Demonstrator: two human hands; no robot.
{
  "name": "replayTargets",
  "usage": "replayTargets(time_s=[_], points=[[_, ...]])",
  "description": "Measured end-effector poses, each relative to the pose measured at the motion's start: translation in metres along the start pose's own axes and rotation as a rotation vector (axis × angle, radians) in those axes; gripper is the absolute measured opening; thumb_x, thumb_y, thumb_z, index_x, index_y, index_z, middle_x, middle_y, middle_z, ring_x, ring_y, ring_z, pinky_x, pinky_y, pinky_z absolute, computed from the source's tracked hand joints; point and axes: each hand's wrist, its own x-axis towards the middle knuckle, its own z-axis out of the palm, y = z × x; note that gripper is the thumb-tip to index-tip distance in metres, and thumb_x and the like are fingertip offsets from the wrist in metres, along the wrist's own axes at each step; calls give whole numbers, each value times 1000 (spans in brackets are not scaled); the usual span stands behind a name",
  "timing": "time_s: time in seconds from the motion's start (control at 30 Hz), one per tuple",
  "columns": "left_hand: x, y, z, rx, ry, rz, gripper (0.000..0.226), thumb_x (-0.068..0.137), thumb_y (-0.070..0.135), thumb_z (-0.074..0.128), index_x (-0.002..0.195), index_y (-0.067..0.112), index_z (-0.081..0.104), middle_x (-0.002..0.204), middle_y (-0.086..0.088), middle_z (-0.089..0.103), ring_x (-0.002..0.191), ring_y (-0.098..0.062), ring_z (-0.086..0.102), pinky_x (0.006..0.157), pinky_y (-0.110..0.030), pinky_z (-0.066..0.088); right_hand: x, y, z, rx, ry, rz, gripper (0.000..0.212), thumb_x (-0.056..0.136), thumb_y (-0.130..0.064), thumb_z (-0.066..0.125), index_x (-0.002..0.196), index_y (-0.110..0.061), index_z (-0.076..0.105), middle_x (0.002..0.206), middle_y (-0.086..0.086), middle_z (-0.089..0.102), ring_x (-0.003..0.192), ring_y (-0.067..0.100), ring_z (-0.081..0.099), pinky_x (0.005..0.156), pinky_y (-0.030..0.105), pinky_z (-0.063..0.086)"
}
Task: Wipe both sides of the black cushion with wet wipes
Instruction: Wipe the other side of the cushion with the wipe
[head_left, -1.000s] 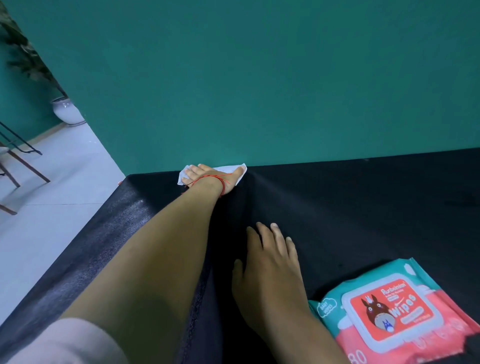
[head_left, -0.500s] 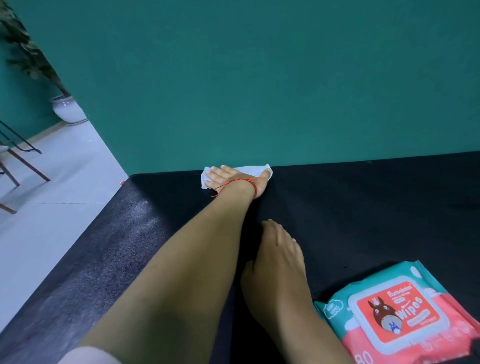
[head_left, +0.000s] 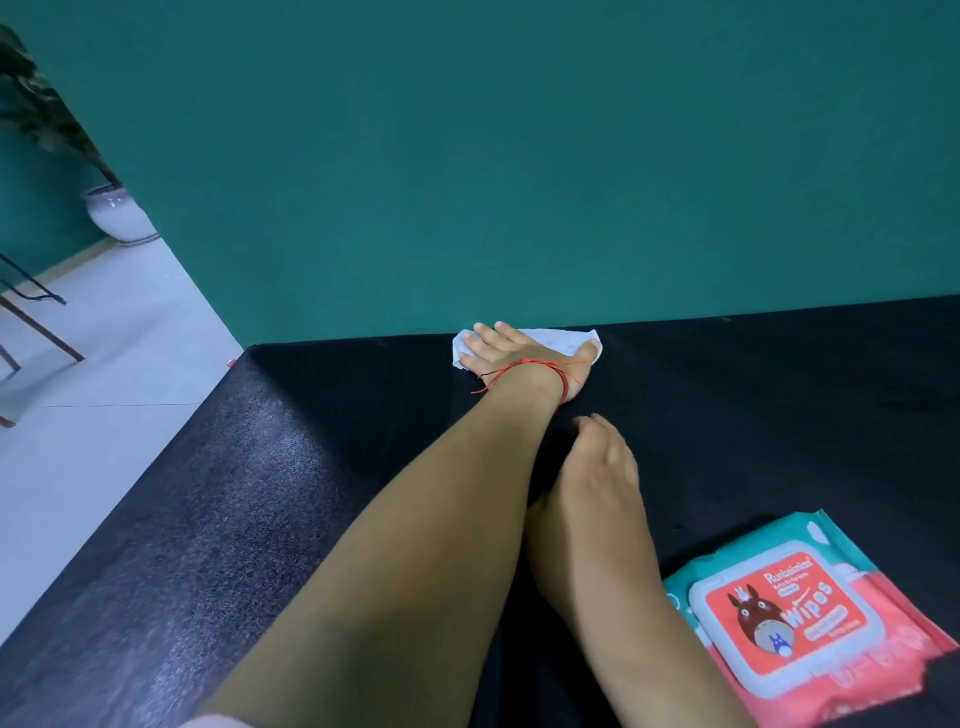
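Half the wet wipe (head_left: 563, 340) under flat left hand (head_left: 519, 354); right hand (head_left: 597, 467) loose, empty, fingertips unclear

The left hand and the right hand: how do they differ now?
The left hand presses a white wipe at the far edge of the black cushion; the right hand holds nothing, nearer the camera. The left wrist wears a red string; the right shows none. Both rest palm down on the cushion.
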Motion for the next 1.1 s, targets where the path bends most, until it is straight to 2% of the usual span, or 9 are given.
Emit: replayTargets(time_s=[0.13, 0.27, 0.37, 0.43, 0.5, 0.6, 0.8, 1.1], points=[[-6, -4, 5, -5, 2, -1, 135, 76, 98, 23, 163, 2, -12, 171, -24, -15, 155, -50, -21, 120, -69, -5, 2, 3, -5, -71, -41, 5, 65, 96, -13, 58, 156, -7, 33, 170, 11, 27, 159, 25, 18, 126, 38, 26], [-16, -12, 9, 5, 20, 7, 133, 76, 98, 21, 164, 3, -12, 172, -23, -14, 155, -49, -19, 120, -69, -5, 5, 6, -14, -180, -121, 21, 69, 93, -12, 49, 159, -8, 27, 174, 10, 18, 162, 27, 9, 130, 39, 16], [-24, -20, 12, 15, 36, 21, 131, 78, 97, 20, 164, 4, -11, 172, -23, -14, 155, -49, -20, 122, -66, -7, 4, 9, -16, -374, -168, 44, 73, 101, -29, 41, 166, -11, 12, 177, 7, 1, 163, 28, -6, 131, 47, 3], [-29, -26, 12, 31, 22, 24, 129, 80, 96, 20, 164, 5, -11, 172, -23, -14, 155, -49, -20, 123, -64, -8, -2, 9, -13, -464, -216, 46, 76, 107, -44, 28, 168, -10, -1, 177, 7, -14, 162, 29, -19, 130, 51, -6], [-34, -31, 11, 43, 16, 15, 128, 79, 96, 20, 165, 5, -11, 172, -23, -14, 155, -48, -20, 123, -63, -8, -6, 9, -6, -542, -227, 34, 79, 108, -52, 16, 168, -8, -9, 175, 10, -22, 160, 32, -25, 130, 54, -9], [-41, -38, 9, 51, 7, 23, 127, 81, 95, 20, 164, 5, -12, 172, -23, -14, 155, -48, -21, 123, -63, -8, -9, 8, 1, -599, -196, 29, 81, 106, -55, 8, 168, -7, -9, 175, 13, -20, 160, 34, -23, 129, 55, -7], [-32, -69, 2, 51, -16, 35, 125, 83, 93, 21, 164, 5, -13, 172, -22, -15, 156, -48, -21, 123, -63, -9, -13, -17, 28, -609, -212, 42, 81, 104, -55, 5, 168, -7, -8, 176, 12, -17, 160, 37, -21, 129, 57, -7], [28, -222, -26, 40, 28, -21, 128, 77, 98, 19, 166, 11, -8, 174, -15, -11, 159, -41, -16, 125, -61, -7, -39, -132, 140, -576, -322, 20, 78, 108, -47, 13, 166, -2, -11, 174, 19, -20, 158, 45, -23, 126, 62, -11]])
